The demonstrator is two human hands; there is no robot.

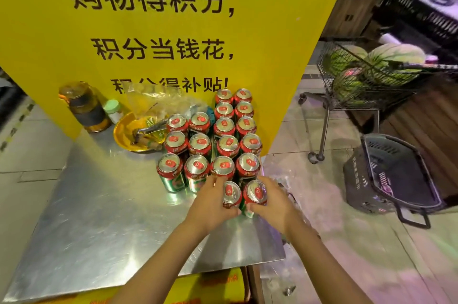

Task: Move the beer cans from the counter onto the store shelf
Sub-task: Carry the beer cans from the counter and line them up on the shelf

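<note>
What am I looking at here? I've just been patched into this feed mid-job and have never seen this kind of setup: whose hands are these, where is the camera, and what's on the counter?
There is no machine here. One wide-angle camera sits on a person's head, looking forward and down, so the two bare arms reaching in from the bottom are that person's own.

The left hand grips one beer can and the right hand grips the can beside it, both at the near end of a block of upright cans on the steel counter.

Behind the cans stands a yellow sign. To the left are a yellow bowl and a jar. On the floor to the right are a shopping cart with melons and a dark basket.
</note>
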